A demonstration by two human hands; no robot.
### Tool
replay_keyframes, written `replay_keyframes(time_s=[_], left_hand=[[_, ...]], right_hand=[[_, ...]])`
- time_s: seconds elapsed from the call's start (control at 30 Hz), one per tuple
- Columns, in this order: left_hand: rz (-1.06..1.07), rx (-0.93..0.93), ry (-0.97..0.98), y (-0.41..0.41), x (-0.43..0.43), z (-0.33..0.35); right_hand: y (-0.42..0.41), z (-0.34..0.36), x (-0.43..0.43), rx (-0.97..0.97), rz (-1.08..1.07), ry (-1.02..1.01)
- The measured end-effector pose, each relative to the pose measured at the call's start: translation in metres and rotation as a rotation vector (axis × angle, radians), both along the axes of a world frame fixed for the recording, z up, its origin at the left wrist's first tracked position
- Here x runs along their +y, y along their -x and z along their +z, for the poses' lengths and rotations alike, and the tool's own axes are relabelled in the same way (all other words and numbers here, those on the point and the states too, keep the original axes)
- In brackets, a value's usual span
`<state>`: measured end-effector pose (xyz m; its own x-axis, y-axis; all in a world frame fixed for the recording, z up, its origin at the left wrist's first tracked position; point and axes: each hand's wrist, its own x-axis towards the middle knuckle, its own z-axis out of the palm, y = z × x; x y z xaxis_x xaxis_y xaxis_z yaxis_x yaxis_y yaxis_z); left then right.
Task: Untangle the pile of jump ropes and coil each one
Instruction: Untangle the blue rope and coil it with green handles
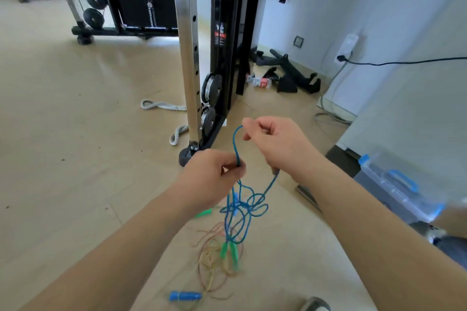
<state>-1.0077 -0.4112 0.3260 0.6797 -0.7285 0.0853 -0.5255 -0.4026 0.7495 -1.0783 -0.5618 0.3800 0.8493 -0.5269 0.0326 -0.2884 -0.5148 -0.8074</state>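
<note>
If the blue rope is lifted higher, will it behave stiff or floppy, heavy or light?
Probably floppy: the blue rope sags in loose loops below the left hand. Likely light: the right hand merely pinches it. Tangled loops may snag.

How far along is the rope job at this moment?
Nothing looks coiled yet. In hand: the left hand pinches the blue rope and the right hand holds a loop of it; below, it hangs knotted. Left: that knot, the thin ropes tangled on the floor, then coiling each.

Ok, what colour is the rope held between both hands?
The rope is blue, clearest in the head view.
</note>
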Motion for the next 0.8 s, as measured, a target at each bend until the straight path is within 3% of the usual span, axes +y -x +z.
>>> replay_keyframes(time_s=[0.13, 0.27, 0.4, 0.5, 0.6, 0.7, 0.8], left_hand=[[0.243, -0.16, 0.175, -0.002, -0.001, 0.016], [0.366, -0.178, -0.033, -0.005, -0.001, -0.001], [0.341, -0.091, -0.074, -0.005, -0.01, -0.003], [0.312, -0.095, -0.072, 0.001, -0.016, -0.007], [0.331, -0.004, 0.012, -0.002, -0.014, -0.012], [0.23, 0.016, -0.178, -0.005, -0.008, -0.013], [0.169, -0.001, -0.297, 0.006, 0.0, -0.013]], right_hand=[[0.029, -0.017, -0.013, 0.001, -0.041, 0.1], [0.048, -0.045, -0.036, 0.14, -0.149, 0.178], [0.051, -0.051, -0.057, 0.138, -0.318, -0.243], [0.051, -0.053, -0.056, 0.203, -0.193, -0.238], [0.044, -0.048, -0.053, -0.009, -0.267, -0.23], [0.041, -0.037, -0.048, -0.322, -0.34, -0.208], [0.044, -0.036, -0.041, -0.334, -0.215, -0.174]])
